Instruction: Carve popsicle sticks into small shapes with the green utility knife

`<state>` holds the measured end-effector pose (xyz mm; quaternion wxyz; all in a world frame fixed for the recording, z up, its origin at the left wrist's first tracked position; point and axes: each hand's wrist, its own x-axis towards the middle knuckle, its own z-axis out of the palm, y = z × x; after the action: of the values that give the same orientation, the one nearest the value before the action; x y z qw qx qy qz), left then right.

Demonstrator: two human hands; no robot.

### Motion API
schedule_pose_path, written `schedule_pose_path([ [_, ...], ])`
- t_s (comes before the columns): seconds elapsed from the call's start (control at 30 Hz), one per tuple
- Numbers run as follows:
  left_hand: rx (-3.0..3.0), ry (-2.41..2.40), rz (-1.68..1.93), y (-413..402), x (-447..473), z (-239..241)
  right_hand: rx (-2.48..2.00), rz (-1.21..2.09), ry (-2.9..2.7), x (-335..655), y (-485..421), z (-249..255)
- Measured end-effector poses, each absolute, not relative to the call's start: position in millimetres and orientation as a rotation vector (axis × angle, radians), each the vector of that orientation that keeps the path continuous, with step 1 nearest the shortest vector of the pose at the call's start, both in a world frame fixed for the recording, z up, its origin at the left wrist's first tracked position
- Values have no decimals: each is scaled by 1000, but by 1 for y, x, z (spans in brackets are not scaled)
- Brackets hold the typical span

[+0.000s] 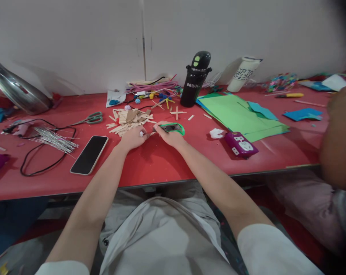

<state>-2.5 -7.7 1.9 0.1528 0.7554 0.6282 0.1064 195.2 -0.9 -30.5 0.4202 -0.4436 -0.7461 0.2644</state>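
Head view: see left hand with fingers pinched on a stick, in the narrow gap between both hands, at the bench. Find right hand closed around green tool, grip partly hidden. Note stick pile just beyond left hand; scissors and phone to its left. Log flask farther back, green paper and purple packet off right.
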Motion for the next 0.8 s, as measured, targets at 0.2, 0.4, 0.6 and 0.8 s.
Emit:
schedule_pose_path([
  [0.2, 2188, 1814, 249, -9, -1, 5, -1095, 638, -1889, 195, 1, -35],
  [0.4, 2190, 1805, 253, -8, -3, 3, -1074, 643, -1895, 194, 3, -39],
  [0.6, 2191, 1803, 255, -7, -4, 2, -1050, 631, -1907, 193, 4, -41],
  [0.8, 2185, 1810, 250, -8, -2, 4, -1072, 626, -1904, 194, 5, -43],
])
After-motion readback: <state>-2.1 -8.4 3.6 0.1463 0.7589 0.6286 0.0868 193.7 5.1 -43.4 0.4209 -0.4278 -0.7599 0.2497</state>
